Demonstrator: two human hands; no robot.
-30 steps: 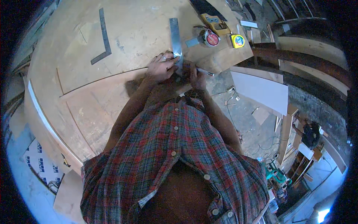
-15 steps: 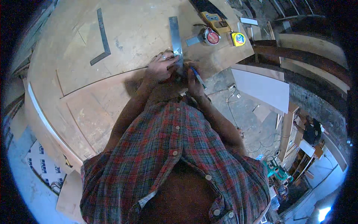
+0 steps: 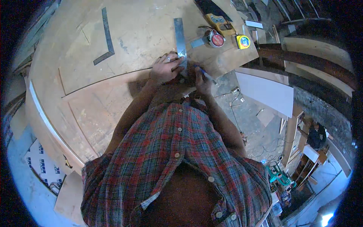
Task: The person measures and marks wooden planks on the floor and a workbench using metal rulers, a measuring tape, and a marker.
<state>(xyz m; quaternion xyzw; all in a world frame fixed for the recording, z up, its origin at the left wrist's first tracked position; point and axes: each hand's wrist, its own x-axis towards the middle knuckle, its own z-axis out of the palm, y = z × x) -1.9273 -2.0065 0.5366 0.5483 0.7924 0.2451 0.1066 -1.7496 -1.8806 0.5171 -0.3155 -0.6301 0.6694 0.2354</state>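
We see the metal rule (image 3: 179,34) set; left hand (image 3: 163,70) on it, grip unclear; right hand (image 3: 203,84) pinches pen (image 3: 210,78); any line indiscernible.

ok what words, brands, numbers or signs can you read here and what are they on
Yellow tape measure: label marks, too small to read surely.
Round red label: print too blurred.
White sheet, lower left: repeated blue marks, too small.
Nothing else legible.

Silver metal ruler (image 3: 179,36), lying flat, blue-and-white marker (image 3: 208,77), slanted, near the ruler's right side
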